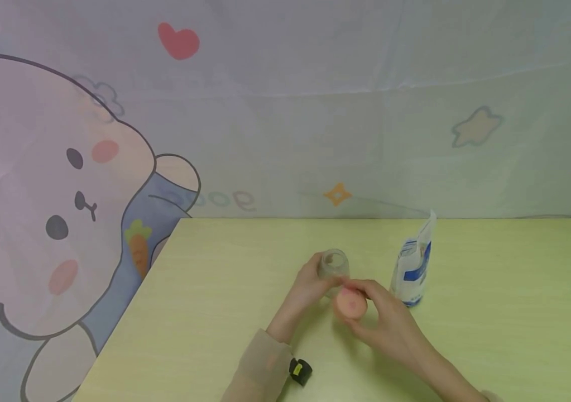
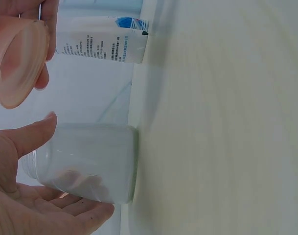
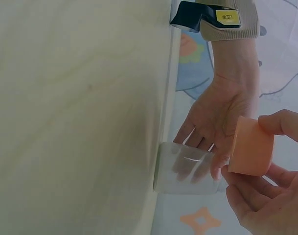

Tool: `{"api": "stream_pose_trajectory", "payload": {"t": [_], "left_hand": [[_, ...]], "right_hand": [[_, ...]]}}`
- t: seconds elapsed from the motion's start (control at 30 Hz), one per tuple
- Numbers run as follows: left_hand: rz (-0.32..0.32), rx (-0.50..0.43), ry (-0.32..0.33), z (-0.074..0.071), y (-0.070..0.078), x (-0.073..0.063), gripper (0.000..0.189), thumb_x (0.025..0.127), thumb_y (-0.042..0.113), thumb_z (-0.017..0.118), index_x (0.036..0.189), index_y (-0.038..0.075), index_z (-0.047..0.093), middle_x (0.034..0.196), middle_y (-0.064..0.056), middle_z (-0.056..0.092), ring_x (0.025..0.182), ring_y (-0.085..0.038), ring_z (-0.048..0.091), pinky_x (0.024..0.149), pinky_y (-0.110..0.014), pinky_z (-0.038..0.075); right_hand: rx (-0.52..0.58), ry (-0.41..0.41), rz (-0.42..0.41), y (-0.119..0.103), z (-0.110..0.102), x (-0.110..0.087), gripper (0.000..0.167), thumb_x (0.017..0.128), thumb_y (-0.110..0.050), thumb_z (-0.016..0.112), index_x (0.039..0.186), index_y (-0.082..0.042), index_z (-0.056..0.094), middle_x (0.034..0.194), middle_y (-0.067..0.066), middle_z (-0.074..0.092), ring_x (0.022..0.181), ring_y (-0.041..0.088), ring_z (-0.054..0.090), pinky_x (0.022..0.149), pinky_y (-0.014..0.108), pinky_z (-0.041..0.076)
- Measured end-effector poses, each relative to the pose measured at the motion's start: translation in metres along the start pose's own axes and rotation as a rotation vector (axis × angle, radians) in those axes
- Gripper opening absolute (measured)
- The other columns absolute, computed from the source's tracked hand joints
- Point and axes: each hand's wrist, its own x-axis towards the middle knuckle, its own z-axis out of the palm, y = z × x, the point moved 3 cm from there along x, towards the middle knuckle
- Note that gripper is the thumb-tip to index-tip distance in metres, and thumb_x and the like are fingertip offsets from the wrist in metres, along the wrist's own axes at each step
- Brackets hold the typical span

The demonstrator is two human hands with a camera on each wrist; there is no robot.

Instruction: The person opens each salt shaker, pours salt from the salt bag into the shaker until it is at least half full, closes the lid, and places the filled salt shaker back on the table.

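Observation:
A clear jar (image 1: 332,261) with an open mouth stands upright on the table, and my left hand (image 1: 310,283) holds it around the side. In the left wrist view the thumb lies along one side of the jar (image 2: 90,152) and the fingers along the other. My right hand (image 1: 390,321) pinches an orange-pink lid (image 1: 352,304) between thumb and fingers, just in front of the jar and apart from its mouth. The hollow underside of the lid (image 2: 24,63) shows in the left wrist view.
A white and blue packet (image 1: 411,276) stands on the table (image 1: 506,301) just right of the jar. A black band with a yellow label (image 1: 300,371) is at the left sleeve. Behind the table's back edge hangs a printed cloth (image 1: 285,134).

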Motion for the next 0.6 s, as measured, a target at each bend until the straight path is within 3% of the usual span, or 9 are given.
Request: {"api": "stream_pose_trajectory", "payload": {"t": [0.43, 0.6], "left_hand": [[-0.017, 0.008, -0.002, -0.0010, 0.0013, -0.0017, 0.065, 0.084, 0.027, 0.073, 0.139, 0.009, 0.045, 0.137, -0.015, 0.055, 0.126, -0.032, 0.051, 0.104, -0.050, 0.043], [-0.038, -0.020, 0.004, 0.0005, 0.0017, -0.0021, 0.066, 0.083, 0.027, 0.074, 0.140, 0.010, 0.045, 0.136, -0.013, 0.055, 0.127, -0.031, 0.051, 0.107, -0.050, 0.041]], "right_hand": [[-0.028, -0.075, -0.055, -0.0039, 0.0023, -0.0043, 0.050, 0.073, -0.013, 0.080, 0.119, -0.014, 0.060, 0.114, -0.005, 0.067, 0.106, 0.016, 0.064, 0.090, 0.036, 0.054], [-0.039, -0.152, 0.000, -0.0033, 0.0044, -0.0072, 0.048, 0.077, -0.019, 0.079, 0.121, -0.016, 0.059, 0.117, -0.007, 0.066, 0.109, 0.015, 0.064, 0.091, 0.035, 0.053]]}}
